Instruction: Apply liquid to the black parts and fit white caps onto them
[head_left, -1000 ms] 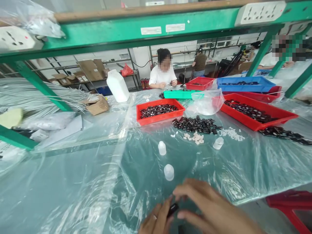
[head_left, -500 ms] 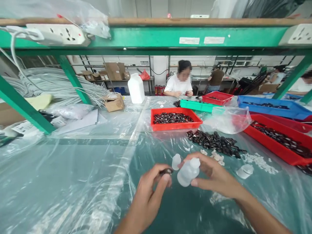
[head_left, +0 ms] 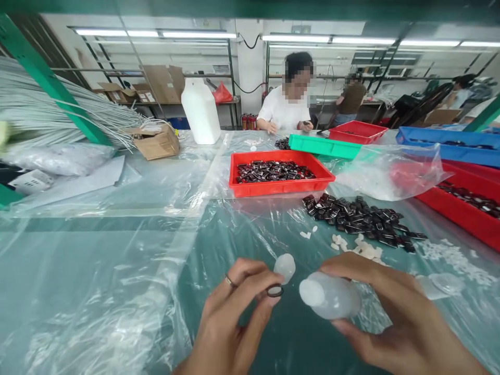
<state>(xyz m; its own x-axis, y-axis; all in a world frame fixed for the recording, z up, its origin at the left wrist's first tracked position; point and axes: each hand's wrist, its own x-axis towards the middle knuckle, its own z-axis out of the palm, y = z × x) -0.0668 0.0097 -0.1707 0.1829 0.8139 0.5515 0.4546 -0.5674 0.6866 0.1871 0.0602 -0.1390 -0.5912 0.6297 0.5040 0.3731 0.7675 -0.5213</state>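
Note:
My right hand [head_left: 394,317] is closed round a small translucent white bottle [head_left: 330,298] lying on its side, its capped end pointing left. My left hand [head_left: 230,320] pinches a small black ring-shaped part [head_left: 275,291] between thumb and fingers, a short gap from the bottle's end. A second small white bottle [head_left: 285,267] stands on the plastic-covered table just behind the ring. A heap of small black parts [head_left: 359,221] and some small white pieces [head_left: 361,249] lie beyond my right hand.
A red tray [head_left: 279,186] of black parts sits mid-table, with a green tray [head_left: 324,147], more red trays [head_left: 461,211] and a blue tray [head_left: 449,141] to the right. A large white jug [head_left: 200,111], cardboard box [head_left: 156,143] and white rods [head_left: 50,112] stand left. A person [head_left: 289,101] sits opposite.
My head has moved closer and lower. The right hand has tipped the bottle onto its side, its end toward the ring in my left fingers; both hands sit slightly lower in view.

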